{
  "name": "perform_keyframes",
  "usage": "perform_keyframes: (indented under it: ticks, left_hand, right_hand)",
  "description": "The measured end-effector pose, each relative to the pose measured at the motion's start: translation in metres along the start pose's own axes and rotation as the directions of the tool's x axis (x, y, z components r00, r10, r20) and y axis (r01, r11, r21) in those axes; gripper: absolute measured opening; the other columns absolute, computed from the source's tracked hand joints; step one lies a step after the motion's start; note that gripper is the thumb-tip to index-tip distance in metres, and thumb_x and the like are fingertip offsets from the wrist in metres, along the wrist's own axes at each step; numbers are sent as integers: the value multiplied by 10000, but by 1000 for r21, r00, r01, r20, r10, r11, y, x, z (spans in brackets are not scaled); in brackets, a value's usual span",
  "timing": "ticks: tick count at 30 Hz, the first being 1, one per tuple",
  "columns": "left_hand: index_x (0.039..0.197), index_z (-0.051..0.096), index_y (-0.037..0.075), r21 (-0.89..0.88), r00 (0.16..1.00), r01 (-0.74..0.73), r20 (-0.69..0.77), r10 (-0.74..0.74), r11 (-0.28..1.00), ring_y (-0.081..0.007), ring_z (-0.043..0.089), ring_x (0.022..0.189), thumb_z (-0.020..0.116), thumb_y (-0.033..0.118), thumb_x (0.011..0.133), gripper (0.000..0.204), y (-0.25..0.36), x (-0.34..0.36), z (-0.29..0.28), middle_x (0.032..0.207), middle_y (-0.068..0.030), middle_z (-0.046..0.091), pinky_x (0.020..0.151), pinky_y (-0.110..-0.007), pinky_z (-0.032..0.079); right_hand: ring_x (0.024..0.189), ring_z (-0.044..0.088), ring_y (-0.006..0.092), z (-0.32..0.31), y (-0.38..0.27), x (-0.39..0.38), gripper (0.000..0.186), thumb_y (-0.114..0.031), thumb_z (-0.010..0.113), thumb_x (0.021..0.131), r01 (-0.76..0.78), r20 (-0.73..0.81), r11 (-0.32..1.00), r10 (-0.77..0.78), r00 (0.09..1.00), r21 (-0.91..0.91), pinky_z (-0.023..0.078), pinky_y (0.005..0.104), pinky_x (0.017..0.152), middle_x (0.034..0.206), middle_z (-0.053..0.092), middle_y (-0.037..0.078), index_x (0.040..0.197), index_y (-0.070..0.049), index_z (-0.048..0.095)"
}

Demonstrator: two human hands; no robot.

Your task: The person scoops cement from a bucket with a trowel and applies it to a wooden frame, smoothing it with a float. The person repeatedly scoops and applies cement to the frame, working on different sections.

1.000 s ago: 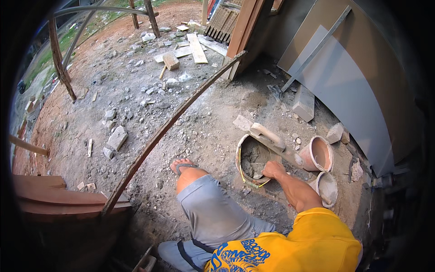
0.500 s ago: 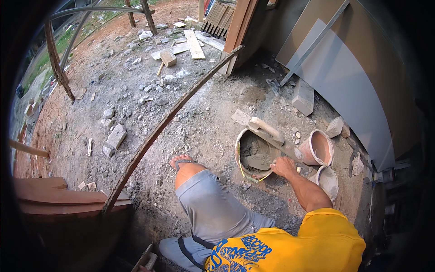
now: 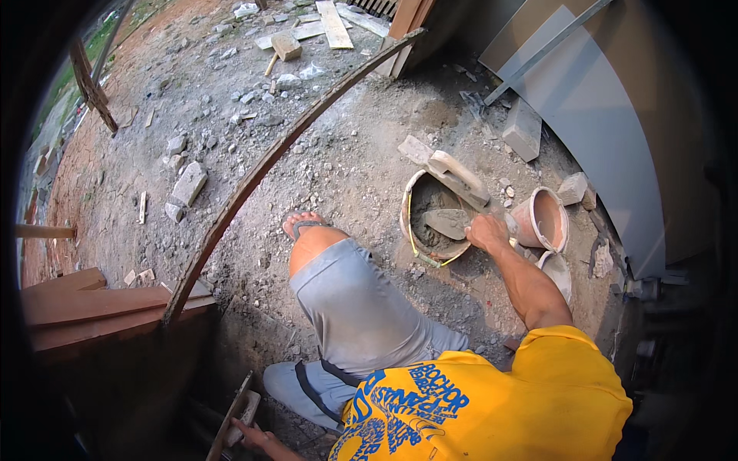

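From my end, the right hand (image 3: 488, 233) is closed around the handle of a trowel (image 3: 449, 223), its blade over the grey mortar (image 3: 433, 201) inside the bucket (image 3: 406, 207). One second ago the blade is mostly sunk in that mortar and I see little of it; now its pointed face shows plainly, though I can't tell whether it touches the mix below. A long float (image 3: 459, 174) rests across the bucket's far rim, same as before.

The left hand (image 3: 258, 439) is the bigger change for me: barely visible at the lower edge earlier, it now shows with its fingers around the block handle of a flat board (image 3: 229, 421), which I see nearly edge-on. My view tips lower, so the bucket, the reddish pot (image 3: 548, 218) beside it and the sandalled foot (image 3: 304, 223) all sit higher.
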State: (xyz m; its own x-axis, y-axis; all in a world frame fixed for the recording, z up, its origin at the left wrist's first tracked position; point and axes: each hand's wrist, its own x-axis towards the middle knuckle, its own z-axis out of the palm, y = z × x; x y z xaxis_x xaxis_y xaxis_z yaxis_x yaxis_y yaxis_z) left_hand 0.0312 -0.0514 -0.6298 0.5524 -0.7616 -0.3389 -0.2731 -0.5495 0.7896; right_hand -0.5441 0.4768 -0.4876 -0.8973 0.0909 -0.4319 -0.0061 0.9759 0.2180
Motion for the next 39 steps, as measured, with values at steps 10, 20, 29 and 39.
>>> perform_keyframes:
  ticks: [10,20,29,39]
  left_hand:
    - [1419,61,-262,0,998,3,55,-3,1000,-407,598,1234,945,430,752,1305,-1,10,-9,1453,-381,376,981,-453,639]
    - [1438,34,-248,-12,997,5,74,-4,1000,-407,605,1235,938,411,767,1304,6,-1,-15,1462,-358,387,994,-475,634]
    - [1441,133,-228,-86,999,37,11,-36,996,-385,570,1287,932,458,762,1253,-3,-8,-15,1478,-343,384,1041,-473,607]
    - [1358,412,-171,-186,991,54,134,-30,981,-339,628,1252,871,350,873,847,-12,-6,-18,1362,-252,605,1135,-547,481]
  right_hand:
    - [1126,721,387,-18,18,16,341,-193,606,867,39,77,966,-20,997,-256,574,461,960,1201,743,214,1107,-32,786]
    - [1096,709,417,26,-21,24,379,-295,649,876,193,56,977,-189,980,-87,553,489,954,1140,739,250,1041,21,777]
    - [605,634,147,88,38,-3,365,-348,731,913,-243,305,516,-37,952,822,506,304,534,751,688,77,971,12,759]
    - [541,584,118,72,41,-15,353,-366,719,947,-56,94,441,-64,994,896,450,269,517,696,650,45,866,-23,701]
